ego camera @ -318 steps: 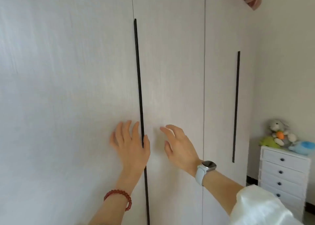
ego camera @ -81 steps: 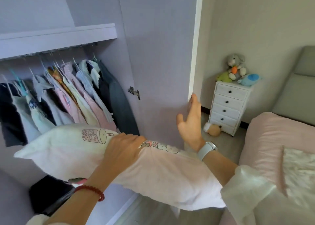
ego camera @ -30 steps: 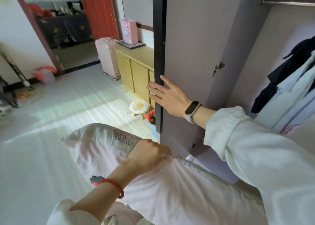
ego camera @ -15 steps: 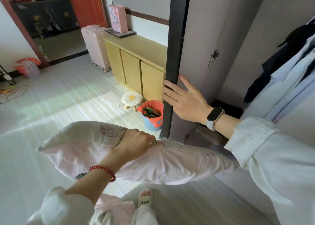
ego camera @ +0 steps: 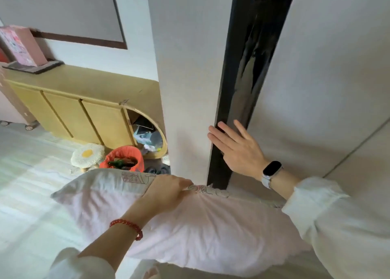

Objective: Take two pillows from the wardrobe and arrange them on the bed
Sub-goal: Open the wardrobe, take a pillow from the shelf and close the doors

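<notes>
The left hand (ego camera: 166, 192) grips the pillow (ego camera: 190, 221) by its top edge; the right hand (ego camera: 236, 150), fingers straight, presses the wardrobe door (ego camera: 190, 78), probably to shut it.

A pale floor (ego camera: 25, 173) is lit brightly from the left. A low yellow cabinet (ego camera: 80, 101) is set against the white wall (ego camera: 135, 25), with a pink box (ego camera: 21, 44) on top. An egg-shaped stool (ego camera: 87, 154) and an orange-lined bin (ego camera: 124, 158) are placed just before it.
</notes>
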